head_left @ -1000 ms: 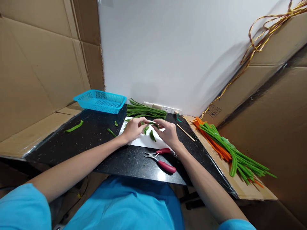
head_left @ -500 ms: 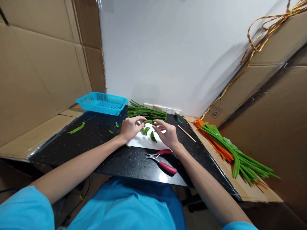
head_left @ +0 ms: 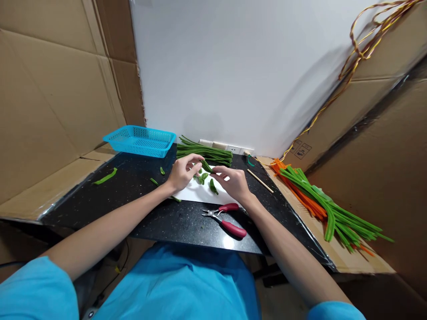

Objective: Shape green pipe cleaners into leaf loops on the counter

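Between my two hands a short, dark green pipe-cleaner piece (head_left: 207, 166) is stretched at a slant. My left hand (head_left: 183, 172) pinches its upper left end. At the lower right end, the fingers of my right hand (head_left: 235, 183) are closed on it. Below them lies a white sheet (head_left: 191, 194) with a curled green pipe-cleaner piece (head_left: 213, 186) and a few folded green bits (head_left: 202, 178) on it. Cutting pliers with red handles (head_left: 233, 229) rest on the black table in front of the sheet, jaws pointing left.
A blue perforated basket (head_left: 138, 141) stands at the back left. Behind my hands lies a bundle of green pipe cleaners (head_left: 207, 152). A wooden stick (head_left: 260, 180) is at the right, near orange (head_left: 302, 198) and light green strips (head_left: 333, 215). A light green strip (head_left: 106, 176) lies left.
My hands have stayed together over the sheet. The green piece has turned from nearly level to slanting, its left end raised with my left hand. The view has shifted slightly.
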Demonstrator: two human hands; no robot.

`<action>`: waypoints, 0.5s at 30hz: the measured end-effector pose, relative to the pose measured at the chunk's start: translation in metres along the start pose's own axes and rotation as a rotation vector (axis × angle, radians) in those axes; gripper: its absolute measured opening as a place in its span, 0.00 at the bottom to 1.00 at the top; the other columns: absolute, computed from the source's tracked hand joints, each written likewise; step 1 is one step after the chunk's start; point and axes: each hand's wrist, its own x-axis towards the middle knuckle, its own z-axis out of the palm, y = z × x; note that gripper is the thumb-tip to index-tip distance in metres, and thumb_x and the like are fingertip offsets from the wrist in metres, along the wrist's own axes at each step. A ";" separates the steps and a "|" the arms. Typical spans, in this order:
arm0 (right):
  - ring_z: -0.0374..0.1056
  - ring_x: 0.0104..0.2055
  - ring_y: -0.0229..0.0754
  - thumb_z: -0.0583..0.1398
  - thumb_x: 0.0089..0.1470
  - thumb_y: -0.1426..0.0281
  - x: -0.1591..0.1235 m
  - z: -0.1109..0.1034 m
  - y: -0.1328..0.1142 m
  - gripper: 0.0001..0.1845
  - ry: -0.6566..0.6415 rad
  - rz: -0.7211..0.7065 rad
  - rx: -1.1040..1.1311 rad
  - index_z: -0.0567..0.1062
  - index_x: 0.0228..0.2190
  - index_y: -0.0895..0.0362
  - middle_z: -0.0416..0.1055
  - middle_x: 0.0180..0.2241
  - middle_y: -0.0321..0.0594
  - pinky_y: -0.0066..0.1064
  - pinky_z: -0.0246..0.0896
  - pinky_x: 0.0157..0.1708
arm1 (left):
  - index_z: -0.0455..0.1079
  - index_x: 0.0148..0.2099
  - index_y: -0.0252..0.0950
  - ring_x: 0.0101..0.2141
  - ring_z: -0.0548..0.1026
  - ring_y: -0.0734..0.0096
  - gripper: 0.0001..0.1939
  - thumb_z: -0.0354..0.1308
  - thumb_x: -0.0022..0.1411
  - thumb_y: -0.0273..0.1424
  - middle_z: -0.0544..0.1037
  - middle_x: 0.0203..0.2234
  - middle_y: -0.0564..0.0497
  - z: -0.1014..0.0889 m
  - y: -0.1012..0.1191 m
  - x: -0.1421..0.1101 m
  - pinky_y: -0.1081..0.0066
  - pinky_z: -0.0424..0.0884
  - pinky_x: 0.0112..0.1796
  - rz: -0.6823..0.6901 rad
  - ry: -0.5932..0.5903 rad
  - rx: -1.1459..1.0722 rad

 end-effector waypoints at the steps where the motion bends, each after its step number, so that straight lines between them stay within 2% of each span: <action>1: 0.77 0.27 0.41 0.65 0.64 0.63 0.001 0.000 0.000 0.08 -0.026 -0.008 -0.010 0.84 0.39 0.53 0.83 0.32 0.37 0.30 0.68 0.31 | 0.75 0.50 0.31 0.28 0.82 0.69 0.15 0.61 0.67 0.36 0.83 0.36 0.45 0.000 0.001 0.000 0.74 0.75 0.29 -0.017 -0.025 -0.060; 7: 0.68 0.23 0.37 0.62 0.67 0.61 0.002 -0.002 -0.003 0.14 -0.125 0.025 0.022 0.83 0.35 0.56 0.78 0.24 0.37 0.27 0.60 0.27 | 0.75 0.50 0.28 0.25 0.82 0.68 0.24 0.72 0.56 0.37 0.84 0.37 0.42 0.009 0.003 0.002 0.75 0.73 0.21 -0.137 -0.049 -0.280; 10: 0.68 0.23 0.37 0.62 0.67 0.59 0.002 -0.002 -0.005 0.16 -0.151 0.045 0.036 0.83 0.34 0.56 0.77 0.24 0.38 0.27 0.59 0.28 | 0.77 0.47 0.28 0.26 0.82 0.68 0.23 0.75 0.52 0.36 0.84 0.37 0.40 0.011 0.000 0.003 0.76 0.73 0.21 -0.166 -0.034 -0.309; 15: 0.69 0.23 0.38 0.62 0.65 0.53 0.004 -0.003 -0.011 0.21 -0.155 0.069 0.124 0.82 0.32 0.56 0.78 0.24 0.39 0.28 0.61 0.27 | 0.78 0.46 0.29 0.27 0.81 0.69 0.21 0.74 0.52 0.33 0.85 0.37 0.41 0.010 -0.004 0.004 0.76 0.74 0.21 -0.232 -0.032 -0.361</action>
